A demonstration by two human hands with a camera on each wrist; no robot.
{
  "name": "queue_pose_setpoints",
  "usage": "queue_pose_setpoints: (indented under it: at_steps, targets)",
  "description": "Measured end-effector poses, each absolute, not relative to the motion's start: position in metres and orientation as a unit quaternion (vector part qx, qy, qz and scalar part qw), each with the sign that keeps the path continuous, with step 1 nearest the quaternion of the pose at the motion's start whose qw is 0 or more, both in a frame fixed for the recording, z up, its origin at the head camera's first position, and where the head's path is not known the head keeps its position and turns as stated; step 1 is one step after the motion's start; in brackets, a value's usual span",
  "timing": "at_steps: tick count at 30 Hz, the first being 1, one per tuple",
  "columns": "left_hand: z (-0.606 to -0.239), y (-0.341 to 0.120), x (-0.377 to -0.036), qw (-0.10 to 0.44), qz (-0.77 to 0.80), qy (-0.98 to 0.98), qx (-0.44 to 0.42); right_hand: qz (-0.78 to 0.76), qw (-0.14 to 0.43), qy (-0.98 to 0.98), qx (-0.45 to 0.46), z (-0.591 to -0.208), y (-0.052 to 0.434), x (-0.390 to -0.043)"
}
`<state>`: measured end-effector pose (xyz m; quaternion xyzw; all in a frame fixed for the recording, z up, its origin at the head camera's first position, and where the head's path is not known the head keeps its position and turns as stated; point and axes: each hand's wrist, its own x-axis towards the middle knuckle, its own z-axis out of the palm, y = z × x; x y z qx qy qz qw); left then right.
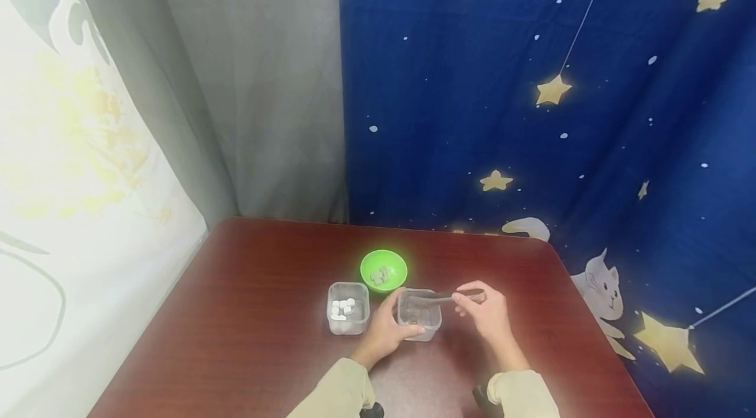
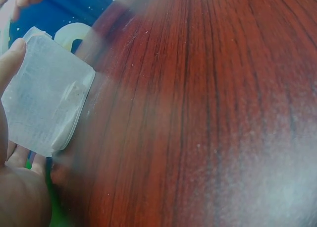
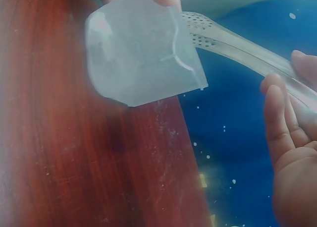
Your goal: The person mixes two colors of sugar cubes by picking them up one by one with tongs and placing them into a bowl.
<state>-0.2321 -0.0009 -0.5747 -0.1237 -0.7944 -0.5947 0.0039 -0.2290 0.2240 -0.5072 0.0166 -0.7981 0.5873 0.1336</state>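
Observation:
In the head view my left hand (image 1: 382, 331) holds a clear plastic container (image 1: 436, 323) by its side, thumb along the near wall. The left wrist view shows its cloudy wall (image 2: 47, 93) between thumb and fingers. My right hand (image 1: 485, 313) pinches the handle of a slotted spoon (image 1: 440, 300), whose head reaches into this container. Small round holes show near the spoon's head (image 3: 198, 31) in the right wrist view; the container hides the tip. A small brownish bit lies at the container's bottom.
Left of my left hand stands a second clear container (image 1: 359, 326) with several white pieces (image 1: 342, 305). Behind the hands is a green bowl (image 1: 371, 263) holding several greyish pieces (image 1: 380, 275). All stand on a dark red wooden table (image 1: 266, 300), with curtains (image 1: 437, 109) beyond its far edge.

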Motion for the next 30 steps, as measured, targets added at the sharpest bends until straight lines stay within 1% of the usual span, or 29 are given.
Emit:
queue_pose_setpoints:
  at_steps: [9, 17, 24, 30]
  targets:
    - [-0.575, -0.001, -0.232, 0.001, -0.584, -0.804, -0.111, 0.633, 0.175, -0.754, 0.008, -0.491, 0.220, -0.227]
    - [-0.576, -0.001, -0.232, 0.008, -0.576, -0.810, -0.114, 0.658, 0.186, -0.729, 0.026, -0.456, 0.208, -0.217]
    - [-0.576, -0.001, -0.232, 0.007, -0.588, -0.801, -0.116, 0.675, 0.202, -0.709, 0.027, -0.446, 0.201, -0.221]
    - [-0.575, -0.001, -0.231, 0.008, -0.588, -0.800, -0.119, 0.678, 0.226, -0.699, 0.041, -0.439, 0.196, -0.227]
